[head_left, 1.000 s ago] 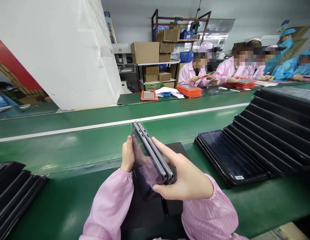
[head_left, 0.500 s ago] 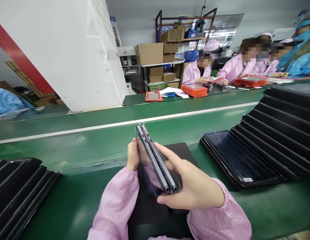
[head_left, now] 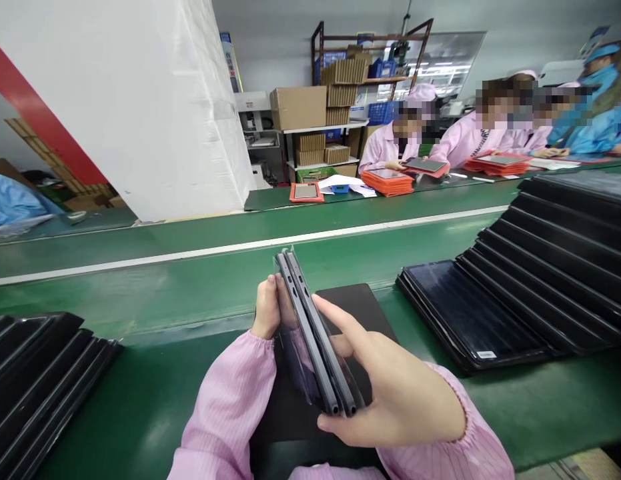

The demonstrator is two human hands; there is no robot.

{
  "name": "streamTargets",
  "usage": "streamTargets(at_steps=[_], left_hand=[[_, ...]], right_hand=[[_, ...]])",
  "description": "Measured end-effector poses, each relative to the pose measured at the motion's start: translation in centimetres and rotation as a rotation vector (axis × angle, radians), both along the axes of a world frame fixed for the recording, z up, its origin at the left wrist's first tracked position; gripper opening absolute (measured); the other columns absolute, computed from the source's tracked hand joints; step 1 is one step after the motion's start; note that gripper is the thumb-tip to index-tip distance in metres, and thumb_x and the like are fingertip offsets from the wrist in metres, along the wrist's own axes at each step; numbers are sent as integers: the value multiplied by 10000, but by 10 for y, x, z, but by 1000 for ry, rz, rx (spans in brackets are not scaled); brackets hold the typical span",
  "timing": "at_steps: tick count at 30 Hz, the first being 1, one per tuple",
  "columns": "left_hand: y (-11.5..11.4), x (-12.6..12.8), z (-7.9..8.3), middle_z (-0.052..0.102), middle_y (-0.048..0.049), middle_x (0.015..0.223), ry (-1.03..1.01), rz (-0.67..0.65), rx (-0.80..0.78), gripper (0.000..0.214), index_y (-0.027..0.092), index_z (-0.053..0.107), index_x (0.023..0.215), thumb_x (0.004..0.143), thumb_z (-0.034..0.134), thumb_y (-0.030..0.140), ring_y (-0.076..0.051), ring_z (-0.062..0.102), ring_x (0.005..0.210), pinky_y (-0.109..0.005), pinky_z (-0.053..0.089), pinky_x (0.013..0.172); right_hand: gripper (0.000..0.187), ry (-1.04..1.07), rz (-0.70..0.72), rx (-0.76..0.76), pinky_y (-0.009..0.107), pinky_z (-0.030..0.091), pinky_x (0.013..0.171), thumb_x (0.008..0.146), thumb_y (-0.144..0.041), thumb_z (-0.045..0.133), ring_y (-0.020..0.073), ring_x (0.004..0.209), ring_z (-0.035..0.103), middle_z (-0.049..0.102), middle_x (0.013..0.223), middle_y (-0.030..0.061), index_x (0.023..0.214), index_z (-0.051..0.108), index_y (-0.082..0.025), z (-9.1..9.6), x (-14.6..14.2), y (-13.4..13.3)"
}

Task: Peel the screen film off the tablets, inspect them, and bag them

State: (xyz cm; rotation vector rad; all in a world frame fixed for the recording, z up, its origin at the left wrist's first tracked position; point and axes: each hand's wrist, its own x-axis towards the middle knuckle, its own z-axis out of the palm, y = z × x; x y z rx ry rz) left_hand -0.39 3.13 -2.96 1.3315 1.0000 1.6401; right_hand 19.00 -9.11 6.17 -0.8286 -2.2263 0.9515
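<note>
Two tablets (head_left: 310, 333) stand on edge side by side, their slim grey sides turned up toward me and clear film around them. My left hand (head_left: 267, 308) is closed on their far left part, its thumb along the left screen. On the near right, my right hand (head_left: 390, 380) spans them, with the thumb at the near corner and the fingers along the right face. Beneath them a flat black pad (head_left: 357, 307) lies on the green work surface; the hands and tablets hide much of it.
To the right, a fanned stack of black tablets (head_left: 545, 267) leans back, one screen (head_left: 475, 307) facing up. Another dark stack (head_left: 35, 380) lies at the left. Across the green belt (head_left: 205, 293), co-workers in pink (head_left: 390, 143) sit by orange-red stacks (head_left: 387, 182). A white pillar (head_left: 155, 113) rises behind.
The near ends of the tablets have dipped slightly toward me, and my right hand has moved a little down and right with them. A co-worker's held tablet now lies flatter.
</note>
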Motion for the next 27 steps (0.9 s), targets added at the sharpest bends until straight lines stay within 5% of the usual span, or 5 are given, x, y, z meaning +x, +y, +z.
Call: streamTargets(at_steps=[5,9,14,21,27], left_hand=[[23,-12,20,484,-16,500,58,-59,193,696,206,522,535,792,470,850,-138,406,462,-326,312,447],[45,-18,29,440,-10,488,143,-138,357,687,209,470,524,842,432,816,-128,363,449,-331,266,446],[50,-12,25,412,-4,479,196,-201,352,711,214,429,516,848,364,839,-125,340,456,-328,260,453],[49,-6,23,404,-6,497,217,-268,344,721,217,404,515,847,324,852,-135,357,498,-325,288,482],[53,-9,17,390,-8,502,227,-247,319,723,213,426,521,844,332,854,-134,330,487,-329,258,468]], right_hand=[[1209,89,23,120,210,435,545,727,-123,721,123,605,613,619,745,-79,1601,-102,-271,-3,-5,-4],[1196,-86,-3,51,282,494,558,723,-116,661,187,628,644,691,777,-31,1603,-146,-188,-1,-13,4],[1269,-236,-73,-43,317,534,585,678,-124,718,235,698,677,721,815,-11,1601,-152,-181,3,-15,10],[1522,-136,9,-139,272,536,686,552,-229,957,202,767,690,716,876,-35,1604,-142,-225,9,-8,6],[1258,-83,-7,-176,262,502,651,733,-315,855,178,695,667,705,803,-37,1623,-20,-158,7,-6,10]])
